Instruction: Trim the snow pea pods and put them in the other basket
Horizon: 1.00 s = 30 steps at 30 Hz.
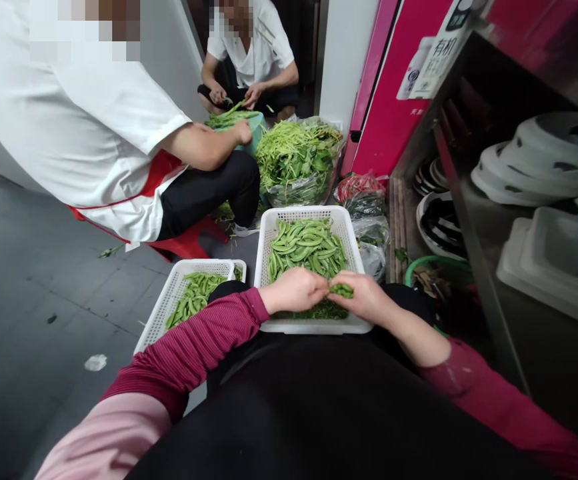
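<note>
My left hand is closed in a pinch, its fingertips meeting those of my right hand; whatever is between them is too small to make out. Several green pea pods are gripped in my right hand, partly covered by its fingers. Both hands are over the near half of a white perforated basket, which sits at my lap. Flat green pea pods are heaped in its far half, while smaller green bits lie below my hands.
Left of my lap is another white basket with pods. A co-worker sits on a red stool; another person squats beyond. A large bag of leafy greens stands ahead. Metal shelving and a green-rimmed bin are at right.
</note>
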Each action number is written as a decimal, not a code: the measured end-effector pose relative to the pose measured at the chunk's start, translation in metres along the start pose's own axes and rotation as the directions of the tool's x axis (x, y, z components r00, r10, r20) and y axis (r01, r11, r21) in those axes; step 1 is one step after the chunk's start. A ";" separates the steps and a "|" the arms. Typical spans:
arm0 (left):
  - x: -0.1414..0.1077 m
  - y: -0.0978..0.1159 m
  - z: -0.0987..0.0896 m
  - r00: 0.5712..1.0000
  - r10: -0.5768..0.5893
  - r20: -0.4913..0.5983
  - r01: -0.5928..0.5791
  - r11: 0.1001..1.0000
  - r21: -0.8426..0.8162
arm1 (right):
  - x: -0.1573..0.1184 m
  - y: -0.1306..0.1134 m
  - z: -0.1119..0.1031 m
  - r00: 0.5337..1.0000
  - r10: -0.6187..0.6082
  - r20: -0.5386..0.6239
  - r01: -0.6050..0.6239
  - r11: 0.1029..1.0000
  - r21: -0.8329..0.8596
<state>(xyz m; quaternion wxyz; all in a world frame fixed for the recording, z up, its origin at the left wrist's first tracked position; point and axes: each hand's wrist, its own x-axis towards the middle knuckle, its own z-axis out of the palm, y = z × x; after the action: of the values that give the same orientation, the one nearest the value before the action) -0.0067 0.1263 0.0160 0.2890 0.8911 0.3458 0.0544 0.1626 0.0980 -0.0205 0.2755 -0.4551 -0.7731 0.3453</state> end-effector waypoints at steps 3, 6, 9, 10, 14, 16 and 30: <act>0.003 -0.013 0.020 0.988 -0.101 -0.112 0.078 0.978 -0.192 | 0.004 0.012 -0.002 0.927 0.342 -0.158 -0.210 0.818 0.536; 0.002 -0.031 0.054 0.988 -0.138 0.067 0.139 0.990 -0.010 | 0.000 0.035 -0.020 0.801 0.563 -0.206 -0.100 0.464 0.880; 0.003 -0.048 0.083 0.976 -0.181 0.121 0.143 0.952 0.270 | -0.011 0.056 -0.046 0.755 0.614 -0.228 0.006 0.341 0.940; 0.006 -0.053 0.089 0.975 -0.198 0.102 0.158 0.937 0.312 | -0.015 0.060 -0.052 0.753 0.618 -0.226 0.000 0.344 0.939; 0.023 -0.062 0.101 0.942 -0.318 0.109 0.264 0.901 0.343 | -0.023 0.058 -0.049 0.744 0.658 -0.115 -0.126 0.307 0.943; 0.030 -0.062 0.102 0.926 -0.350 0.142 0.286 0.895 0.342 | -0.023 0.051 -0.037 0.751 0.659 -0.051 -0.177 0.276 0.945; 0.005 -0.038 0.026 0.977 -0.110 0.182 0.142 0.975 -0.169 | -0.017 0.018 0.022 0.996 -0.062 -0.062 0.049 0.982 -0.184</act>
<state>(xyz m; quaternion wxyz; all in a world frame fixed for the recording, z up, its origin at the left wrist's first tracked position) -0.0177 0.1400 -0.0266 0.4004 0.8386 0.3693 -0.0097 0.1629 0.0823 -0.0496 0.2681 -0.4682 -0.8041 0.2495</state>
